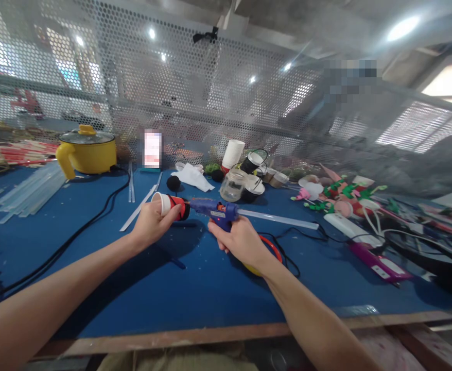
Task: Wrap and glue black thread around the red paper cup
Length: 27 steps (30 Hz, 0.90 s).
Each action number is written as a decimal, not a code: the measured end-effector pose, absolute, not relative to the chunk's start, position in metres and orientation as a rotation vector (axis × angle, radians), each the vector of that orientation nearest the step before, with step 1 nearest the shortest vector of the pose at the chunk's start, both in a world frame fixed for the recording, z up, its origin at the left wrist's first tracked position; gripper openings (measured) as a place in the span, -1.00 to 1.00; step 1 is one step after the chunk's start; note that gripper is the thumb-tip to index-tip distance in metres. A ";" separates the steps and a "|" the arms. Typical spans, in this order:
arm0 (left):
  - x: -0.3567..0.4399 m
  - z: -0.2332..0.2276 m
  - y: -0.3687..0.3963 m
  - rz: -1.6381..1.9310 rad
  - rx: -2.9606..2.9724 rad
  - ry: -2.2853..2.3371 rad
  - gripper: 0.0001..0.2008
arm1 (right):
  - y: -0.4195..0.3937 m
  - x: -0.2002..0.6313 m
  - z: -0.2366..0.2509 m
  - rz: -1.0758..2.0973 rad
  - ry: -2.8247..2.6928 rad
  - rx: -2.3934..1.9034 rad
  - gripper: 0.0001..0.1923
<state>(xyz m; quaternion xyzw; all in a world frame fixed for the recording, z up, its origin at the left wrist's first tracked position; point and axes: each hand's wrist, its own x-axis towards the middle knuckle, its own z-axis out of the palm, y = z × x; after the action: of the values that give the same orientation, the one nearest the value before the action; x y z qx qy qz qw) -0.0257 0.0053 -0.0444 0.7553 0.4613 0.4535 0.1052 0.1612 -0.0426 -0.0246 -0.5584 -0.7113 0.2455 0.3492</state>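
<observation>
My left hand [149, 226] is closed around a small paper cup [166, 204], white at the rim with red and black wrapped round its far end. The cup lies on its side in the air, its base turned to the right. My right hand [238, 238] grips a blue hot glue gun [220, 212], nozzle pointing left at the cup's black end. Whether the nozzle touches the cup I cannot tell. A long clear glue stick [278, 219] sticks out of the gun's back. Behind the cup sits a black pompom [174, 182]. Under my right wrist lies a roll with red and yellow edges [271, 246].
A yellow electric pot [93, 156] and a pile of glue sticks [35, 191] are at the left. Behind stand a glass jar [232, 186] and stacked paper cups [233, 152]. A white power strip [352, 230], a purple device [380, 263] and cables lie right.
</observation>
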 end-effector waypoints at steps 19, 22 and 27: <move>-0.025 -0.043 0.004 1.313 2.132 1.376 -0.63 | -0.045 0.159 -0.022 0.672 -1.828 -1.444 -0.84; -0.025 -0.042 0.004 1.309 2.108 1.398 -0.62 | -0.046 0.158 -0.022 0.684 -1.823 -1.439 -0.84; -0.025 -0.041 0.005 1.305 2.073 1.414 -0.63 | -0.048 0.157 -0.022 0.664 -1.839 -1.460 -0.83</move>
<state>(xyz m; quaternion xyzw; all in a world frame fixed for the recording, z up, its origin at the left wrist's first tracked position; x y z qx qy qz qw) -0.0249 0.0050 -0.0410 0.7240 0.4938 0.4557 0.1559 0.1572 -0.0476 -0.0216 -0.5620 -0.7076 0.2556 0.3437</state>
